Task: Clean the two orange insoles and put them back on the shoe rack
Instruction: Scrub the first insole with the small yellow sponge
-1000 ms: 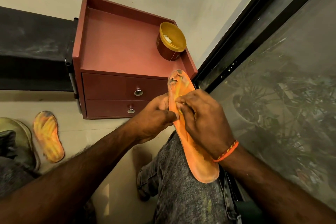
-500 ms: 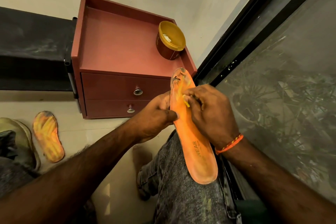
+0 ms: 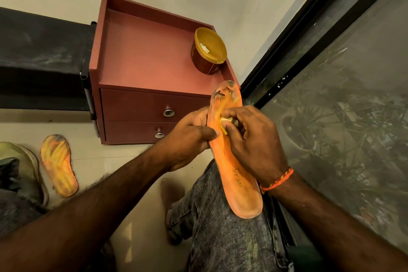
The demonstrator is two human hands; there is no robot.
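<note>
The left hand (image 3: 187,139) pinches the insole (image 3: 234,161) by its edge. The right hand (image 3: 254,139) presses a small wad (image 3: 227,120) on top, fingers curled.

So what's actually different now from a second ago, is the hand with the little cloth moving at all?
Yes. The right hand, pinching a small yellowish wad, slid up the held insole toward its dirty toe, uncovering the printed heel. The left hand kept its grip on the insole's edge. The second insole on the floor and the tub stayed put.
</note>
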